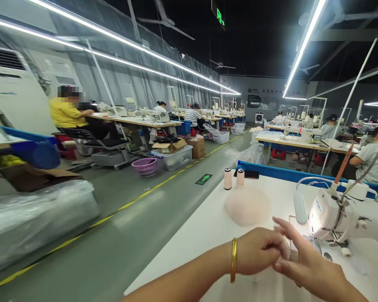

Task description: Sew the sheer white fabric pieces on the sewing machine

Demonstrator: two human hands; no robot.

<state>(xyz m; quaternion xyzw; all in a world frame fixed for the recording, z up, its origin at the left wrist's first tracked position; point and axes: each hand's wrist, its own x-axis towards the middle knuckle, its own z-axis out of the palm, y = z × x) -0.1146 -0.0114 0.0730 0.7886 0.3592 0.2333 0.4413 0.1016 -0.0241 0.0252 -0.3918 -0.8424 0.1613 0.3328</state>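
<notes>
My left hand (pixel 261 250), with a gold bangle (pixel 233 260) at its wrist, is above the white sewing table (pixel 189 251). Its fingers are curled in, and what they hold, if anything, is hidden. My right hand (pixel 308 260) meets it from the right, thumb and forefinger stretched apart around the left fingertips. Just beyond the hands lies a rounded, pale peach piece of thin material (pixel 247 205). A sewing machine (pixel 334 214) with its lamp lit is close to my right hand. Two spools of peach thread (pixel 228 179) stand at the table's far left corner.
A dark phone (pixel 251 174) lies behind the spools, by a blue cloth trough (pixel 277 171). Left of the table runs an aisle with a yellow line (pixel 122 207). A purple basket (pixel 145 167) and plastic bins stand across it. Several people sit at other machines.
</notes>
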